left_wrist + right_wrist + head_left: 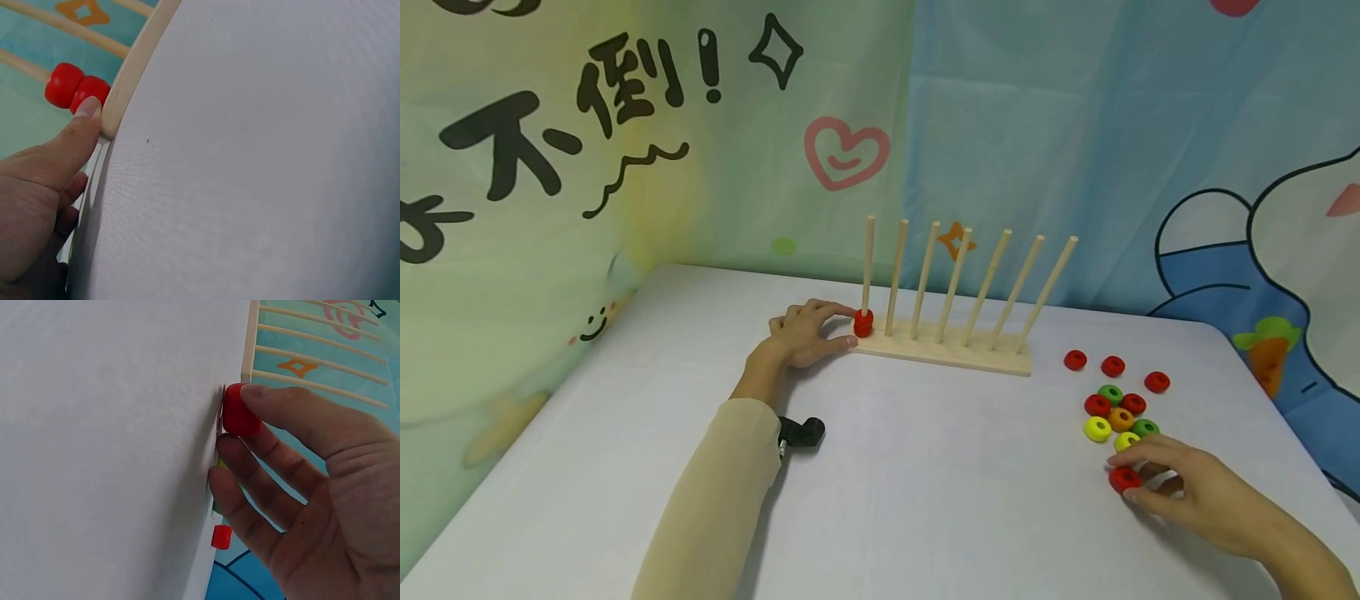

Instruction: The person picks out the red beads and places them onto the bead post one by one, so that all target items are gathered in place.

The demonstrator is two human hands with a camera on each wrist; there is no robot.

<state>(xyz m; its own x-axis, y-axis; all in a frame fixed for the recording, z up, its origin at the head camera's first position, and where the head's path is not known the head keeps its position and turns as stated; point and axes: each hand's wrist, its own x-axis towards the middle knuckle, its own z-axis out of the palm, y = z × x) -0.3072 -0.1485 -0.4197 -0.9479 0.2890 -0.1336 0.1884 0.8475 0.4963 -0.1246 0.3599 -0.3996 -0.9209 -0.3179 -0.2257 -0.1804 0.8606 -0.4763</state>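
A wooden peg rack with several upright rods stands at the back of the table. Two red beads are stacked on its leftmost rod, down at the base. My left hand holds the left end of that base between thumb and forefinger, the thumb lying by the lower bead. At the right, my right hand pinches a red bead between thumb and fingers, low over the table. The same bead shows its side in the right wrist view. Just beyond it lie loose beads.
The loose beads include yellow, green, orange and red ones in a cluster. Further red beads lie behind them. A printed cloth backdrop hangs behind the white table.
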